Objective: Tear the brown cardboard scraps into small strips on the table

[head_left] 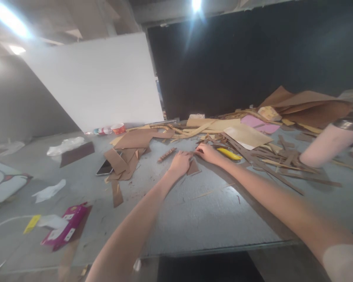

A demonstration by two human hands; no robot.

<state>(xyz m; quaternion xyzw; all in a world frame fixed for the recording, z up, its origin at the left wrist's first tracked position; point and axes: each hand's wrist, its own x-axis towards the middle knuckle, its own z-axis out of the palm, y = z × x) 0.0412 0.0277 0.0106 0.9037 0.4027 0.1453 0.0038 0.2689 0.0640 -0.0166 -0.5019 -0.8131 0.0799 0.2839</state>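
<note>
My left hand point(181, 162) and my right hand point(206, 152) meet over the middle of the grey table, fingertips almost touching. Both have curled, pinching fingers, and what lies between them is too small to make out. A small brown cardboard piece point(193, 167) lies just below the fingertips, partly covered by my left hand. To the left of that hand is a short ridged brown strip point(166, 155). A yellow cutter point(229, 154), its blade not visible, rests to the right of my right hand.
Brown strips point(282, 168) pile up at right before a pink tumbler point(331, 145). Cardboard scraps point(132, 160) partly cover a phone point(105, 167) at left. A magenta wipes packet point(69, 227) lies near the front. A white panel point(100, 82) and a dark panel point(253, 58) stand behind.
</note>
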